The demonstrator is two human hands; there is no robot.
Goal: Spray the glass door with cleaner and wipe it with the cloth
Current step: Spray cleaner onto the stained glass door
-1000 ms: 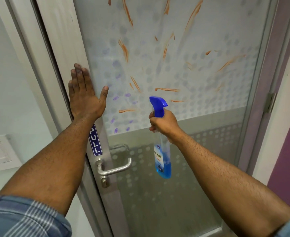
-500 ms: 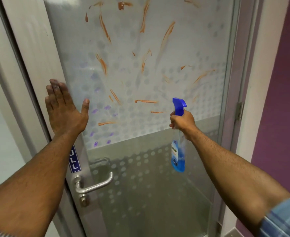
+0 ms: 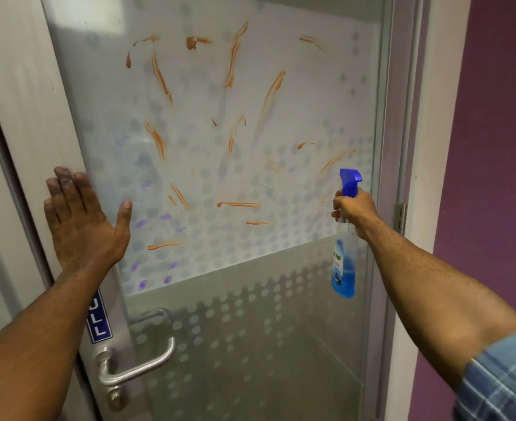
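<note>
Item: glass door [image 3: 281,314], filling the centre of the frame. Condition: orange smears [image 3: 268,98] fan across the upper frosted half; purple smudges [image 3: 141,223] sit at centre left. No wet sheen or drips are visible, so you judge spraying as not yet begun.

Item: your right hand [image 3: 353,212], right of centre. Fingers wrapped closed around the neck of the spray bottle [image 3: 343,268], blue nozzle up, blue liquid hanging below, close to the door's right edge.

Item: your left hand [image 3: 80,223], left of centre. Fingers spread flat and empty, palm against the door frame [image 3: 38,117]. Keep it braced there.

Item: cloth. Not in view.

Handling: aim the nozzle at the highest smears first, so cleaner runs down over the lower ones. Keep the handle [image 3: 138,366] dry.
</note>
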